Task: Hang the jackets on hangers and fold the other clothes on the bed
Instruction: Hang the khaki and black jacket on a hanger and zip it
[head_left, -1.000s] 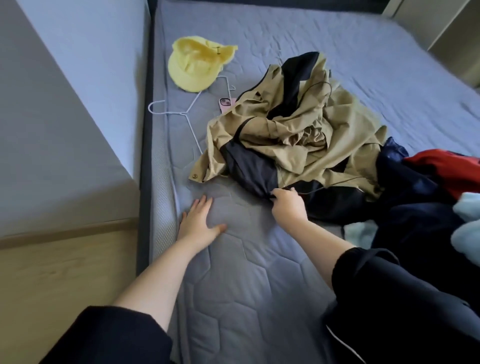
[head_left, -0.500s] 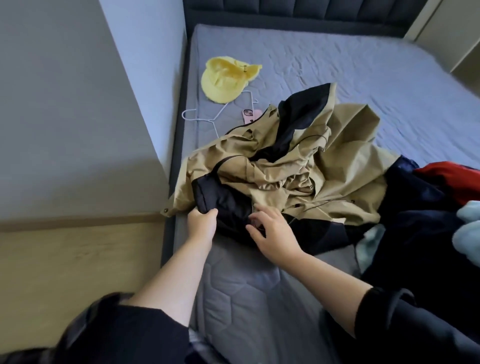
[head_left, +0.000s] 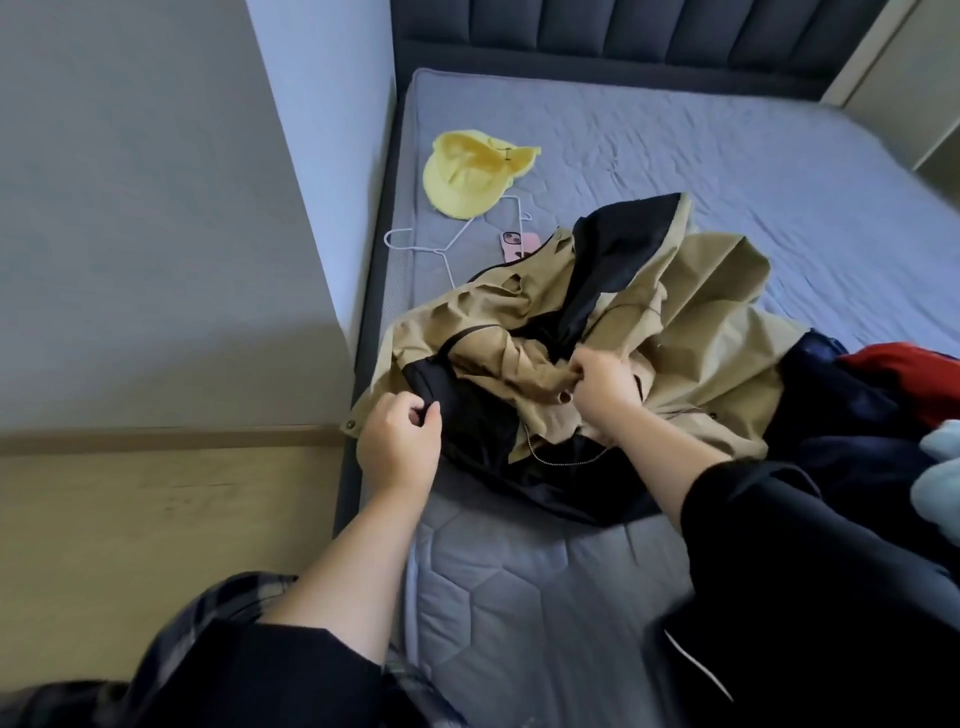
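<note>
Head view: left hand (head_left: 400, 441), flat on the bed (head_left: 519, 597) a second ago, now pinches the dark edge of the jacket (head_left: 701, 322); right hand (head_left: 605, 382) moved up, fingers clenching tan folds. Jacket lies crumpled near the bed's left side, hanger (head_left: 447, 249) behind it (partly covered); likely untangling before hanging.

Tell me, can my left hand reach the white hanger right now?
Probably yes, once it lets go. The left hand is pinching the jacket edge; the hanger lies beyond it near the bed edge with its hook end uncovered, though the jacket and hat cover parts of it.
</note>
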